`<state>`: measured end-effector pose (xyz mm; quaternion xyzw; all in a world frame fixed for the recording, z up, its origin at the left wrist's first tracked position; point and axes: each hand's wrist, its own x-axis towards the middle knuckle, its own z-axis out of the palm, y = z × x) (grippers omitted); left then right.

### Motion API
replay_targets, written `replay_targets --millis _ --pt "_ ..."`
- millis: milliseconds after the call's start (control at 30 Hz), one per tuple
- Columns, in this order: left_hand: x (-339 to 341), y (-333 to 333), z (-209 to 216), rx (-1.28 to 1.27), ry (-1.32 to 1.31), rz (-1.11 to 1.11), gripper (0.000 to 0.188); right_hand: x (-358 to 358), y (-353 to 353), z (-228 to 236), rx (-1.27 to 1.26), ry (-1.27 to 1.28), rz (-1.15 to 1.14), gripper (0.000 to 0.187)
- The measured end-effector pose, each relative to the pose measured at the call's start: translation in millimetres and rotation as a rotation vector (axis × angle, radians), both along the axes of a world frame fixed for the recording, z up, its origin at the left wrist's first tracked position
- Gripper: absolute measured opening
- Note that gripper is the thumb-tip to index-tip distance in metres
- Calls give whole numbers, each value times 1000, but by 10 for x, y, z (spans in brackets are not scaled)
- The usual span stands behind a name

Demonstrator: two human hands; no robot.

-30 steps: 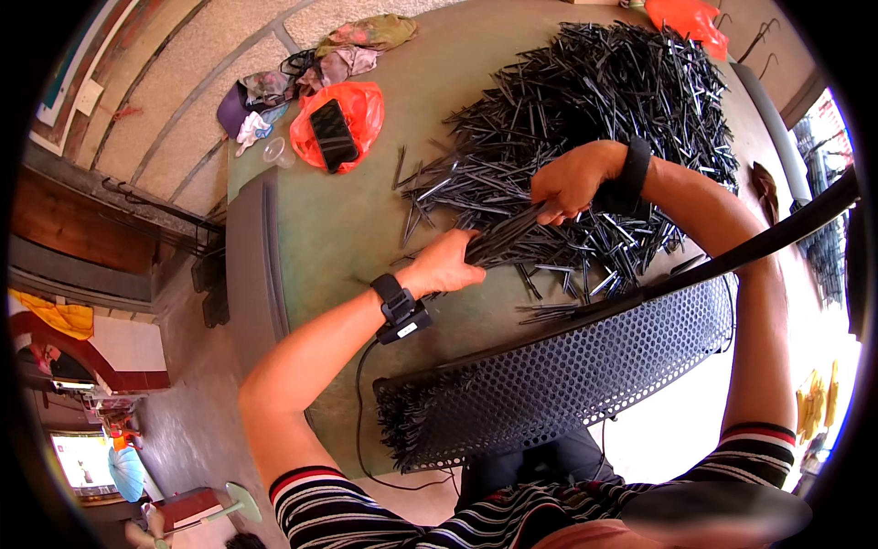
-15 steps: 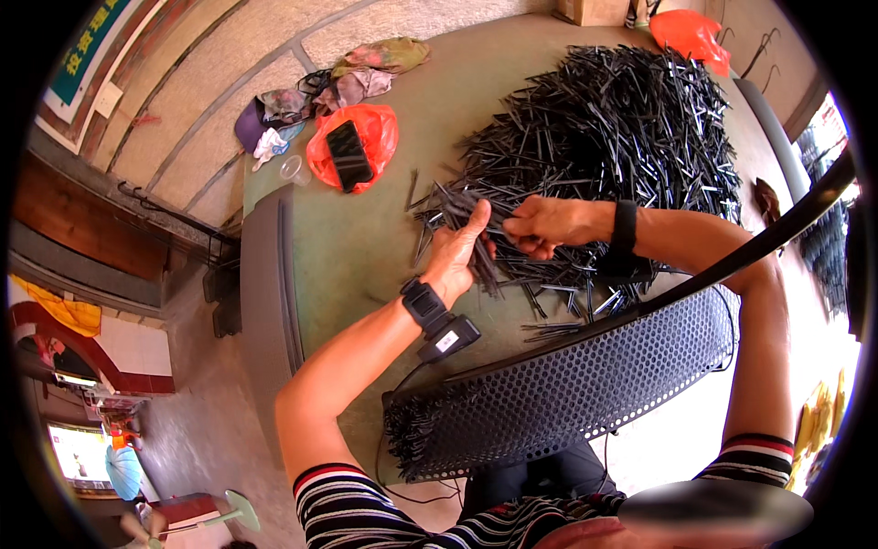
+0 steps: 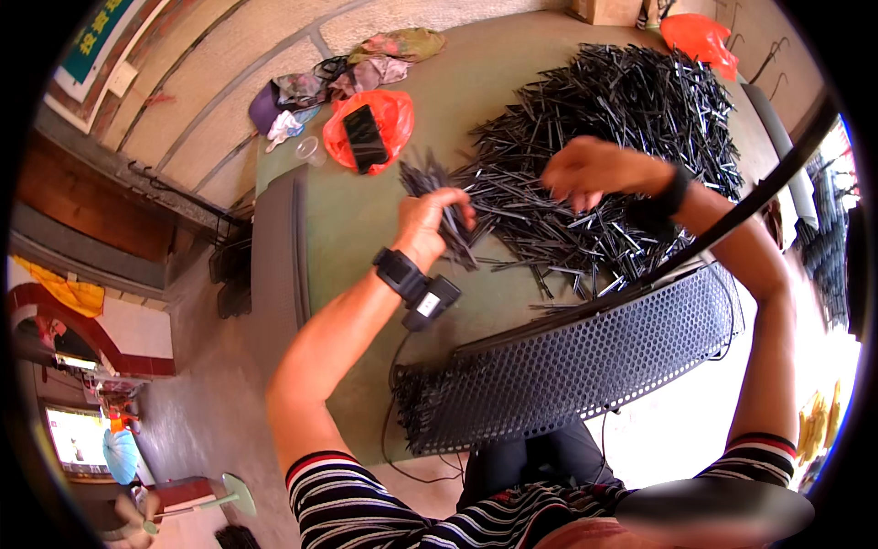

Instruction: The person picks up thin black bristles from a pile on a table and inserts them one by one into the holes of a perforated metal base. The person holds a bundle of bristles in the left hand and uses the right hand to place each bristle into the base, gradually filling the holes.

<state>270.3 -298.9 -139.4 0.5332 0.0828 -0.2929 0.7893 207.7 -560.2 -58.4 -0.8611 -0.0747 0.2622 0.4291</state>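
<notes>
At the near left, a pale green fan (image 3: 240,494) stands on the floor, and a grey panel (image 3: 280,256) edges the left side of the greenish table (image 3: 352,233). At the far left lie a purple cap (image 3: 265,110), crumpled cloths (image 3: 398,43) and, nearer, a clear plastic cup (image 3: 311,151); just right of the cup, a dark phone (image 3: 366,140) rests on a red plastic bag (image 3: 399,119). Right of and nearer than the phone, the left hand (image 3: 422,225) is closed around a bundle of black strips (image 3: 422,176), whose ends stick out on both sides of the grip; a black wristband (image 3: 399,272) circles that wrist. On the near side, a black perforated panel (image 3: 567,366) runs from left to right, its left end packed with dark bristly pieces. Farther right, the right hand (image 3: 585,172) is over the large pile of black strips (image 3: 640,105), its fingers bent and blurred; whether it holds anything cannot be told. At the far right, another red bag (image 3: 700,41) lies beyond the pile.
</notes>
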Motion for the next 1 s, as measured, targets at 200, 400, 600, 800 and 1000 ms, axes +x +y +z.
replay_targets --millis 200,400,600,800,1000 --pt "-211 1089 548 21 -110 263 13 -1456 -641 939 31 -382 -462 33" --pt "-1232 2023 906 77 -151 455 23 -3129 -123 1062 278 -218 -389 47" --pt "-2378 2300 600 54 -188 617 34 -3844 783 318 421 11 -186 23" --pt "-2927 2084 -205 272 -612 812 22 -3461 2180 -157 308 -561 116 39" --pt "-2986 1859 -676 413 -720 864 22 -3019 3051 -384 355 -682 -21 73"
